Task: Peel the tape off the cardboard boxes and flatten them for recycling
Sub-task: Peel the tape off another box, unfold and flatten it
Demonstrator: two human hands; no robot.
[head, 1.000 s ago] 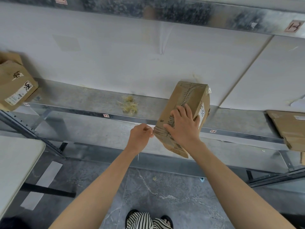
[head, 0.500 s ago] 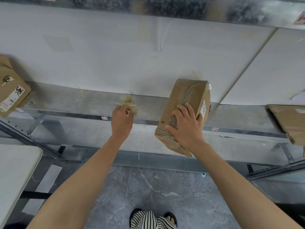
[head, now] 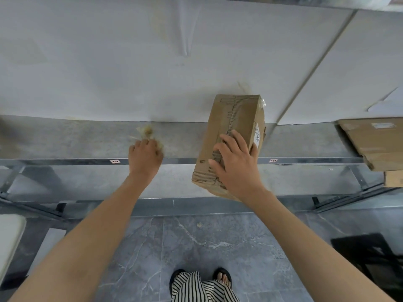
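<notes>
A long brown cardboard box point(head: 233, 114) lies tilted on the metal shelf point(head: 87, 140), its near end hanging over the shelf's front edge. It has a white label on its right side, and worn tape marks run along its top. My right hand point(head: 236, 168) grips the box's near end, fingers spread over the top and thumb on the left face. My left hand point(head: 145, 158) reaches to the shelf on the left, its fingers curled down into a yellowish wad of peeled tape point(head: 146, 131). The fingertips are hidden behind the hand.
Flattened cardboard point(head: 375, 140) lies at the shelf's right end. A white wall panel point(head: 130, 73) backs the shelf. A white table corner point(head: 8, 234) is at the lower left and a dark object point(head: 370, 253) at the lower right. My feet point(head: 202, 282) stand on grey floor tiles.
My left hand pinched tape at the box's near end, then carried it left and forward to the tape wad on the shelf. My right hand stayed on the box.
</notes>
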